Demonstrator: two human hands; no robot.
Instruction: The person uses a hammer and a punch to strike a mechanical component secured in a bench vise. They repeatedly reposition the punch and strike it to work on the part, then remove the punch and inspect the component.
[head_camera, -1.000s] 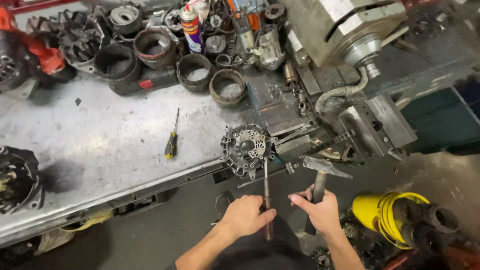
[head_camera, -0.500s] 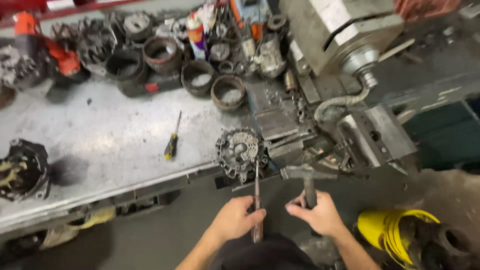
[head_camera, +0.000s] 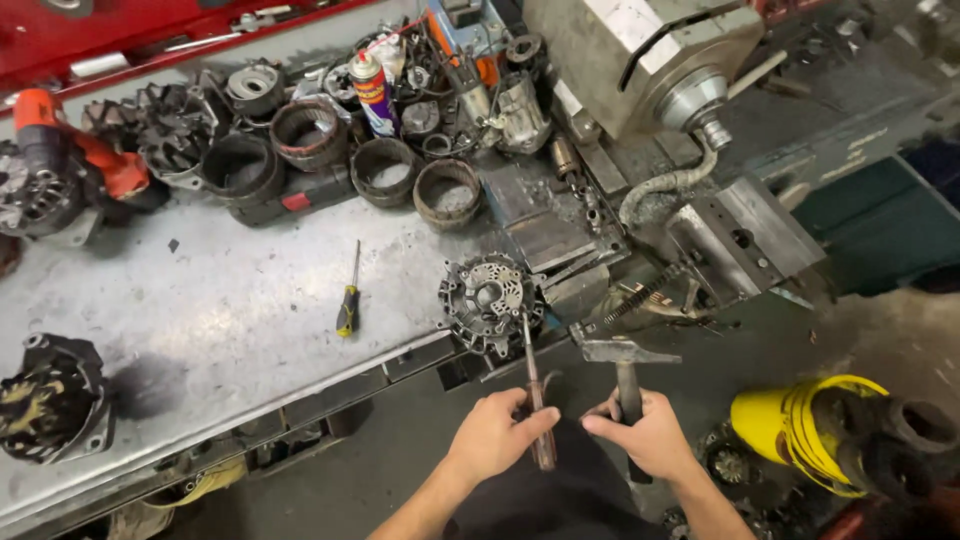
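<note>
While left fingers (head_camera: 500, 425) clasp a chisel (head_camera: 535, 395), right fingers (head_camera: 640, 425) clasp a hammer (head_camera: 622, 360).

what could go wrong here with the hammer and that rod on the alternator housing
The alternator housing sits at the very edge of the metal bench, with no clamp visible, so a blow may knock it off. The left hand grips the rod beside the hammer in the right hand; a missed swing could hit fingers. The rod's tip looks set at an angle and might slip.
</note>
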